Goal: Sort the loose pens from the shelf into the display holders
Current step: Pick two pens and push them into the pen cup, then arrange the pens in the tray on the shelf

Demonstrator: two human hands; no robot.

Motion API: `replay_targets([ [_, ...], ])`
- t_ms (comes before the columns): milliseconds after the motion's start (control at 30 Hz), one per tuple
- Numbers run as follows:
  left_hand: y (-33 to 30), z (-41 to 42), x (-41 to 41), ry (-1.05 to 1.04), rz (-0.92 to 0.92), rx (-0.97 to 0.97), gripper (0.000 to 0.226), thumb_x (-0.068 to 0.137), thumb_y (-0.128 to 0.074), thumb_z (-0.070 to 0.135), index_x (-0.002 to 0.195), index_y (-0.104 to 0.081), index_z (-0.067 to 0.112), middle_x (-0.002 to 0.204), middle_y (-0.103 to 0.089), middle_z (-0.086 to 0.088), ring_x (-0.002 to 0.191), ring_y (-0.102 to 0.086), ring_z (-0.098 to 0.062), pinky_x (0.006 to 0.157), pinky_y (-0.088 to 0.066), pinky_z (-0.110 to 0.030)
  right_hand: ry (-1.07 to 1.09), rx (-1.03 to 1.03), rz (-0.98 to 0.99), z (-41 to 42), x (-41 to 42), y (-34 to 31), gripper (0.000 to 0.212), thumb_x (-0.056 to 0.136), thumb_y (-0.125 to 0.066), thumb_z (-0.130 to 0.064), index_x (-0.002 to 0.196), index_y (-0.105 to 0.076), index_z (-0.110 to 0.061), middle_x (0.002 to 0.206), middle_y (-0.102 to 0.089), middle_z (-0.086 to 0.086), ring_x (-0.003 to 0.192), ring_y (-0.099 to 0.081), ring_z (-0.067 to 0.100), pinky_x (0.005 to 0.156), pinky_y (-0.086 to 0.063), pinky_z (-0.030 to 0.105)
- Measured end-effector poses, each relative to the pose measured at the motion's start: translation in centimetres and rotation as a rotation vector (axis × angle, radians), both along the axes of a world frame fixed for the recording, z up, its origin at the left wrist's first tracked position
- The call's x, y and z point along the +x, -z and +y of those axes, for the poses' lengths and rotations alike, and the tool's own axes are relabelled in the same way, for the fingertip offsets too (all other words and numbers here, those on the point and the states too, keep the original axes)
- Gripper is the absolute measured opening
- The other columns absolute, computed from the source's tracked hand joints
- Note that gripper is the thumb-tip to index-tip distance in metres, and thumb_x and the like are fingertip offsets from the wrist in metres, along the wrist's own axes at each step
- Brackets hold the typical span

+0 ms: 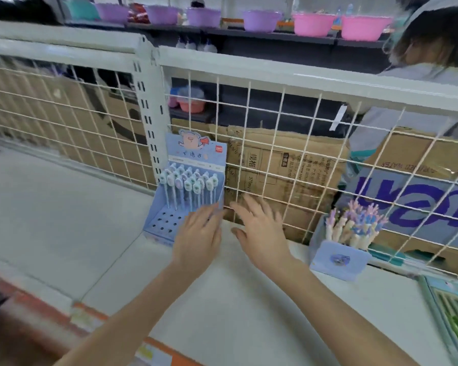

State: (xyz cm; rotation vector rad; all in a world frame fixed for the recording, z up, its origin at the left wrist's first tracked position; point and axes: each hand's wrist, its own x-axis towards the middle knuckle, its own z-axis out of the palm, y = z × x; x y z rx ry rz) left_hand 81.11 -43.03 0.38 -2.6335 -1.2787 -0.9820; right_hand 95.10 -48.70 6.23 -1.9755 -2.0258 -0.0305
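On the white shelf [64, 207], a blue display holder [169, 207] with a pig on its back card stands against the wire grid [275, 143], close by the slotted upright post. Its rear rows carry pens [188, 186] with pale animal-shaped caps, standing upright; the front rows of holes are bare. The left hand [198, 239] lies over the holder's front right corner, fingers straight and spread, touching or nearly touching the box — motion blur hides which — and grasping nothing. The right hand [259, 233] hovers just beside it, fingers loose and fanned toward the grid, also holding nothing. Farther right on the shelf, well apart from the first, a second blue holder [339, 260] stands packed with pens [354, 228] topped in purple and blue — tilted a little to the right. Behind the grid sit cardboard boxes [283, 175], and another person [421, 75] in grey stands beyond them. Pink and purple bowls [312, 23] line a dark shelf higher up.
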Motion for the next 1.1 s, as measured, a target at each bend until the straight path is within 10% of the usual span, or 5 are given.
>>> replay_targets([
  [1100, 0.1, -3.5, -55.7, -0.709, -0.109, -0.026, 0.034, 0.085, -0.050, 0.010, 0.117, -0.061, 0.010, 0.113, -0.064, -0.006, 0.088, -0.066, -0.028, 0.069, -0.054, -0.039, -0.521, -0.180, 0.050, 8.8, -49.2, 4.7, 0.047, 0.097, -0.044, -0.029, 0.143, -0.031, -0.026, 0.148, -0.030, -0.003, 0.136, -0.025, 0.021, 0.105, -0.019, 0.029],
])
